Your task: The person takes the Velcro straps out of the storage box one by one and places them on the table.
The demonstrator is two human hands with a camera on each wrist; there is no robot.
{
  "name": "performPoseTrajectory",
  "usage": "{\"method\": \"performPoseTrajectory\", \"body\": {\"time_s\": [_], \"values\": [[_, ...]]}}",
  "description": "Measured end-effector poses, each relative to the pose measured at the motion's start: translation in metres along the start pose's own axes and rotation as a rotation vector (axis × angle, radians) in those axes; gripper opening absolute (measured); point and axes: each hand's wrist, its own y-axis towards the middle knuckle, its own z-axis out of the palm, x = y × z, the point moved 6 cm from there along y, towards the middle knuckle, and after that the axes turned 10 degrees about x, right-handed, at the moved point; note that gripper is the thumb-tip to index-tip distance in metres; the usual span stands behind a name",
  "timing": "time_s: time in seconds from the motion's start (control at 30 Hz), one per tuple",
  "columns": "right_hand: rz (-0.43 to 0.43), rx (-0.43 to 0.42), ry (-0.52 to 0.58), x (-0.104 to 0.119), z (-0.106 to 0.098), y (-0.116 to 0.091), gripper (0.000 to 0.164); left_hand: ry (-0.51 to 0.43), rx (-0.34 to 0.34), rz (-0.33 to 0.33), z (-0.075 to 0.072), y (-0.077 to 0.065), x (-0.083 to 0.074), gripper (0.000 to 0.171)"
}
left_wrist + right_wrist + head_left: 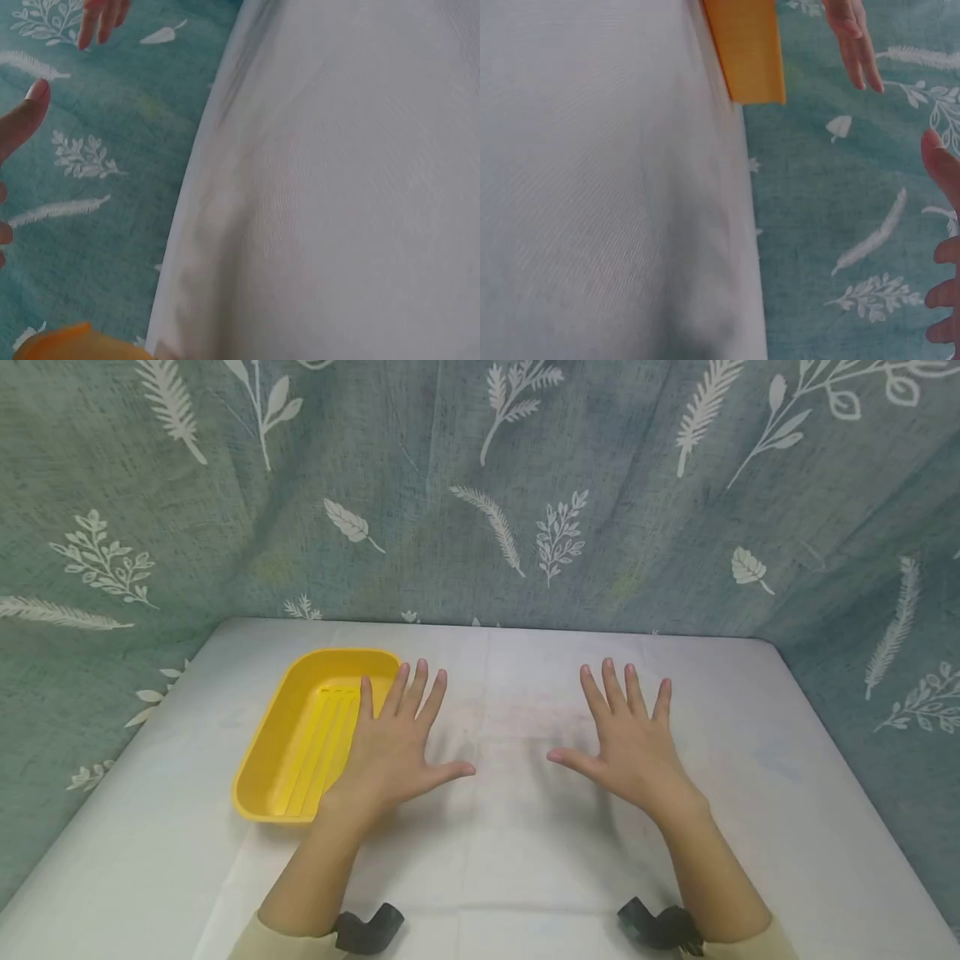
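Observation:
In the head view my left hand (393,739) is held above the table with fingers spread and straight, overlapping the right side of a yellow tray (258,760). The tray is shallow, with rounded corners and a ribbed floor. To the right, my right hand (633,743) is spread the same way, palm down over the white cloth, holding nothing. The left wrist view catches the left thumb (26,120) at its edge and a bit of yellow tray at the bottom. In the right wrist view, the right thumb (941,165) and some fingertips show at the edge.
A white cloth (525,860) covers the table. Behind it and at both sides hangs a blue-green curtain (420,468) with white leaf prints. Black curved pieces (371,929) sit at both wrists by the beige sleeves (281,939).

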Motion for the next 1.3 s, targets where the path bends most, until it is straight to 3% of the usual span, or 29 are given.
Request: {"method": "performPoseTrajectory", "body": {"time_s": [0.4, 0.63, 1.0, 1.3], "values": [[-0.048, 0.001, -0.027, 0.013, -0.007, 0.004, 0.107, 0.018, -0.005, -0.022, -0.004, -0.018, 0.019, 0.110], [-0.074, -0.009, -0.028, 0.022, -0.010, 0.008, 0.107, 0.055, 0.032, -0.023, -0.005, -0.026, 0.031, 0.109], [-0.097, 0.005, -0.006, 0.041, -0.001, 0.015, 0.103, 0.040, 0.001, -0.062, -0.001, -0.050, 0.065, 0.111], [-0.142, -0.012, 0.016, 0.054, 0.002, 0.021, 0.098, -0.002, 0.018, -0.063, -0.008, -0.061, 0.087, 0.113]]}}
